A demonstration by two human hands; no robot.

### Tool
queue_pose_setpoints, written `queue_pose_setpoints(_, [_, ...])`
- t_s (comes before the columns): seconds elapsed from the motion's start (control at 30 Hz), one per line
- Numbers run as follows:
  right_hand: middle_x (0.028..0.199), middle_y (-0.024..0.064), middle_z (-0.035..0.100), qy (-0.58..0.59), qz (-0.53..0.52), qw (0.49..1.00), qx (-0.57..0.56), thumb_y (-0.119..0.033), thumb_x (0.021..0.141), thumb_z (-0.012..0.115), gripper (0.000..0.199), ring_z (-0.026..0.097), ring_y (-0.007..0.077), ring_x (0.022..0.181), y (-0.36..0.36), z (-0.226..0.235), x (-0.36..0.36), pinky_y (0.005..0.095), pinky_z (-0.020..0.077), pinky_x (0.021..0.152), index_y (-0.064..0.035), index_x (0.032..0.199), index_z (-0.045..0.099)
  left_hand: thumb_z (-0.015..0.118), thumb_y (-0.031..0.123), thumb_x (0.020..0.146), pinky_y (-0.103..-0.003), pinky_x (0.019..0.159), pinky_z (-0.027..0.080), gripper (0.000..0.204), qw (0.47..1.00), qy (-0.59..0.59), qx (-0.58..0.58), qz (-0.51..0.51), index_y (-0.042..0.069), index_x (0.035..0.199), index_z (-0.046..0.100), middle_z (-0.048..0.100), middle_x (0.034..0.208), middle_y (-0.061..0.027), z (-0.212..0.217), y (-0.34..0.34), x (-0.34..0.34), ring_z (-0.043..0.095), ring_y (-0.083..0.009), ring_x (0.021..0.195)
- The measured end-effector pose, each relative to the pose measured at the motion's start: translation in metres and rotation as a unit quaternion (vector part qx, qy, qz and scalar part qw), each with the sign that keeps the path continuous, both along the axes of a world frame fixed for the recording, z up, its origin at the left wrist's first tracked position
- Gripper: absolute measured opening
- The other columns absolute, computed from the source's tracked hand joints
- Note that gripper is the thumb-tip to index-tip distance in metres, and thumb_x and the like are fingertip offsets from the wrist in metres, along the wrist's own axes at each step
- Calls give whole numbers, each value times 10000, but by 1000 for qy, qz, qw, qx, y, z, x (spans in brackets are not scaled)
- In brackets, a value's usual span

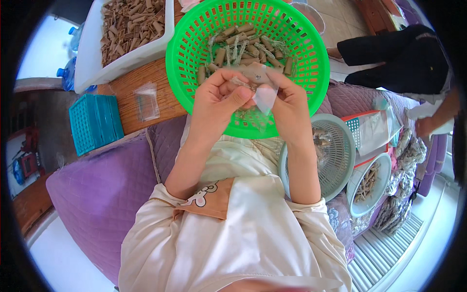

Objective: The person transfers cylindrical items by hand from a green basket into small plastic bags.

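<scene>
Both my hands are raised over the near half of a green plastic basket. My left hand is closed, its fingertips pinching a small clear plastic bag. From the other side, my right hand grips the same bag between thumb and fingers. The bag's film hangs down between the hands, and whether anything is inside it I cannot tell. In the basket lie several short tan rolls, many of them in clear wrapping. My hands hide part of the pile.
A white tub of loose brown pieces stands at far left on a wooden table, near clear bags and a teal basket. At right are a grey basket and a pale bowl of tan sticks. Another person stands at far right.
</scene>
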State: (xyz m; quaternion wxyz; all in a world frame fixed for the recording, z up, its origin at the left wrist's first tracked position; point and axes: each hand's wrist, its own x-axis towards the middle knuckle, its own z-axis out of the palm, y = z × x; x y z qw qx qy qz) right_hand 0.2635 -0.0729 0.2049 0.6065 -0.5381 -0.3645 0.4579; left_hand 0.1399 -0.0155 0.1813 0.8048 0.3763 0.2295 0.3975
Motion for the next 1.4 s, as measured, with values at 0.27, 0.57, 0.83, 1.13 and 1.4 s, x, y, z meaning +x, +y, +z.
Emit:
queue_pose_setpoints(0.27, [885, 58, 544, -59, -153, 986, -8, -12, 780, 557, 300, 572, 122, 716, -20, 14, 41, 219, 464, 630, 35, 1071, 503, 672, 62, 699, -186, 596, 463, 270, 979, 179, 99, 22, -10, 921, 538, 611, 730, -66, 3, 7, -1, 585, -88, 677])
queue_pose_setpoints(0.57, [885, 53, 552, -156, -143, 975, 62, 15, 731, 618, 259, 555, 109, 756, -28, 48, 23, 202, 457, 636, 32, 969, 517, 649, 94, 723, -189, 631, 445, 192, 961, 222, 159, -35, -15, 856, 563, 609, 760, -51, 1, 3, 3, 567, -73, 693])
queue_pose_setpoints(0.83, [859, 69, 578, -196, -123, 972, 45, 16, 727, 617, 245, 569, 114, 777, -23, 38, 17, 219, 467, 691, 38, 957, 536, 480, 179, 859, -247, 706, 456, 261, 977, 170, 101, -86, -15, 1034, 495, 597, 879, -118, 0, -1, 4, 567, -119, 779])
queue_pose_setpoints(1.13, [838, 76, 588, -330, -165, 929, 19, 4, 695, 623, 211, 586, 141, 708, -17, 36, 16, 223, 479, 616, -16, 904, 598, 592, 99, 784, -210, 643, 447, 378, 953, 234, 110, -155, 10, 1101, 406, 625, 812, -122, 2, 1, 0, 573, -94, 743])
queue_pose_setpoints(1.4, [833, 73, 587, -430, -153, 890, 16, -3, 675, 626, 219, 564, 163, 648, -18, 41, 18, 243, 452, 562, -51, 888, 614, 630, 85, 750, -204, 608, 446, 414, 959, 220, 108, -142, 9, 1105, 430, 625, 806, -112, 6, 1, 2, 563, -78, 725])
